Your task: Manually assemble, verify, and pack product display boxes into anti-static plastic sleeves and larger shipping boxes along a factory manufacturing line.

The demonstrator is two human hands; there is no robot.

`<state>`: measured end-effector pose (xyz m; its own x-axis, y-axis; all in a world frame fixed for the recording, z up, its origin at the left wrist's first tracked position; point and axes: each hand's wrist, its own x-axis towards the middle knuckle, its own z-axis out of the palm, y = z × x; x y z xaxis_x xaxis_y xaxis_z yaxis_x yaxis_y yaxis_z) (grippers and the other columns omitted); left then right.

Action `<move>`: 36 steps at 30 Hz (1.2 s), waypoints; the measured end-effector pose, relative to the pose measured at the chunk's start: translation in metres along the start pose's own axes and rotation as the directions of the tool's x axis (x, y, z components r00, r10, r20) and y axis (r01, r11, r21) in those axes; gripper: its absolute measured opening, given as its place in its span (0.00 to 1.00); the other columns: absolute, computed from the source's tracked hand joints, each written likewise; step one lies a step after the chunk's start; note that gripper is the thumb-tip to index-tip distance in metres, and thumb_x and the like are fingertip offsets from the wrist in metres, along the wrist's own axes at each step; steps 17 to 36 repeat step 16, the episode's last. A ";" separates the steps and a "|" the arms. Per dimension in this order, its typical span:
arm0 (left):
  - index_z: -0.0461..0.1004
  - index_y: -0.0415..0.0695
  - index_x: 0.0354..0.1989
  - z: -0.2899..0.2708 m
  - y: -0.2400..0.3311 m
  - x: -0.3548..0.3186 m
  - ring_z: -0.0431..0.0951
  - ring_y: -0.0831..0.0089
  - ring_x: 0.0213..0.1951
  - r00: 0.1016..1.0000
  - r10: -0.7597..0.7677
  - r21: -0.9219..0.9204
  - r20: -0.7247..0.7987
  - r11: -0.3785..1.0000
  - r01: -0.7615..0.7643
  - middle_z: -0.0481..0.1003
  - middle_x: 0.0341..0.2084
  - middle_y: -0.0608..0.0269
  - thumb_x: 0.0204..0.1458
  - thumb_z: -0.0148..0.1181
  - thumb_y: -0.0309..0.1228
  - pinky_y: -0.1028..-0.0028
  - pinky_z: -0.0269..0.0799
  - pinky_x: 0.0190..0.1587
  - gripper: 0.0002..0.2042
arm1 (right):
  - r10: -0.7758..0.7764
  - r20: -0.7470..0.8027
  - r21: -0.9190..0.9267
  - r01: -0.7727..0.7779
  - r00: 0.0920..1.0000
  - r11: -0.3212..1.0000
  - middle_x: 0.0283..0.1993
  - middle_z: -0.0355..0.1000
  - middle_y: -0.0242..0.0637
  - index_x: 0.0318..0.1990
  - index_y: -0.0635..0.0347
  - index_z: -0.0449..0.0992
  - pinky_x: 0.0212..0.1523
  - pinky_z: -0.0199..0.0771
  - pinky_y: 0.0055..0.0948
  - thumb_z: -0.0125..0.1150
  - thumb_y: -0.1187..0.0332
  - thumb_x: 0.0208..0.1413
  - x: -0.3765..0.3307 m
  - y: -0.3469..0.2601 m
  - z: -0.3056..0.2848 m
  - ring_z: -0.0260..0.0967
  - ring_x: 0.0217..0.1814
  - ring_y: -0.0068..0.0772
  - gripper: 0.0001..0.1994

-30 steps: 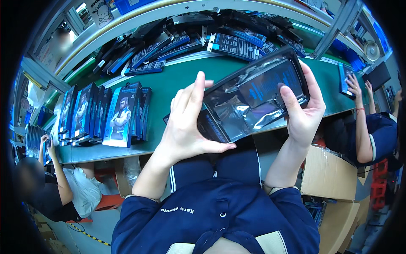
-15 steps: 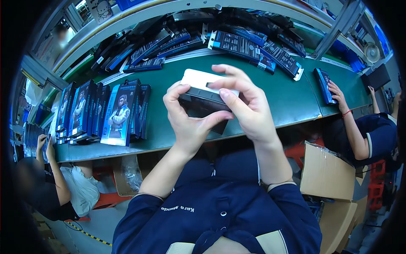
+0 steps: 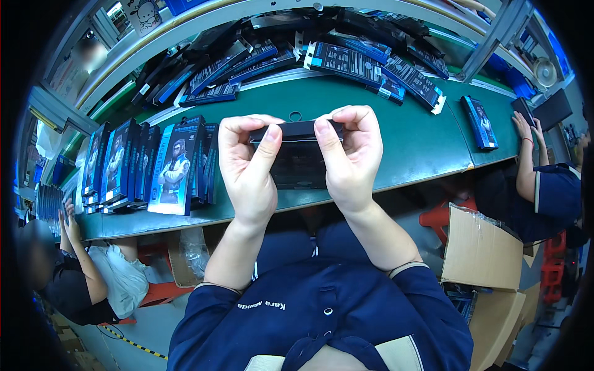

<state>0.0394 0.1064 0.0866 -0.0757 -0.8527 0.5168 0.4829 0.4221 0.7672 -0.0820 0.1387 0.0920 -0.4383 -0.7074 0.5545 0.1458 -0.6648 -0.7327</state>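
Note:
Between my hands, above the green table near its front edge, is a dark cardboard box (image 3: 299, 167). My left hand (image 3: 249, 170) grips its left end, with the thumb pressed on the top edge and the fingers curled behind. My right hand (image 3: 354, 162) pinches the right end the same way. A narrow black top panel (image 3: 298, 130) lies between the two thumbs. The box's far side is hidden from view. Left of my left hand stands a row of upright blue-black printed boxes (image 3: 173, 164).
Flat printed cartons (image 3: 346, 65) lie heaped along the table's back edge. One box (image 3: 479, 123) lies at the right, close to a co-worker's hands (image 3: 525, 130). Another person (image 3: 86, 266) sits at the left. An opened brown carton (image 3: 479, 250) stands below the table at right.
The white inner flap no longer shows; the black top panel is now across the opening. My right hand moved to the box's right end. The right co-worker let go of a box.

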 end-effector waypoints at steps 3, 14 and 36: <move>0.66 0.41 0.43 -0.001 -0.007 -0.003 0.72 0.76 0.46 0.993 0.113 0.005 0.046 0.994 -0.113 0.74 0.46 0.51 0.58 0.61 0.24 0.79 0.68 0.48 0.10 | -0.255 0.126 -0.200 0.276 0.959 0.940 0.37 0.69 0.35 0.43 0.60 0.63 0.40 0.69 0.21 0.69 0.76 0.53 -0.004 0.024 -0.021 0.69 0.38 0.21 0.17; 0.47 0.43 0.73 -0.028 -0.005 -0.038 0.49 0.52 0.71 0.858 -0.273 0.370 0.435 0.923 0.106 0.50 0.69 0.45 0.39 0.72 0.32 0.58 0.48 0.70 0.50 | 0.243 0.208 -0.070 -0.233 0.947 0.970 0.54 0.64 0.38 0.58 0.58 0.64 0.53 0.67 0.25 0.61 0.64 0.62 0.021 0.040 -0.025 0.64 0.55 0.26 0.21; 0.36 0.55 0.75 -0.032 0.041 -0.020 0.43 0.45 0.73 0.938 -0.106 0.909 0.330 0.304 -0.285 0.40 0.72 0.45 0.40 0.72 0.38 0.56 0.40 0.72 0.56 | 0.102 0.284 -0.691 0.130 0.953 0.711 0.56 0.63 0.45 0.60 0.57 0.63 0.59 0.65 0.38 0.69 0.54 0.54 0.063 0.033 -0.061 0.64 0.56 0.38 0.32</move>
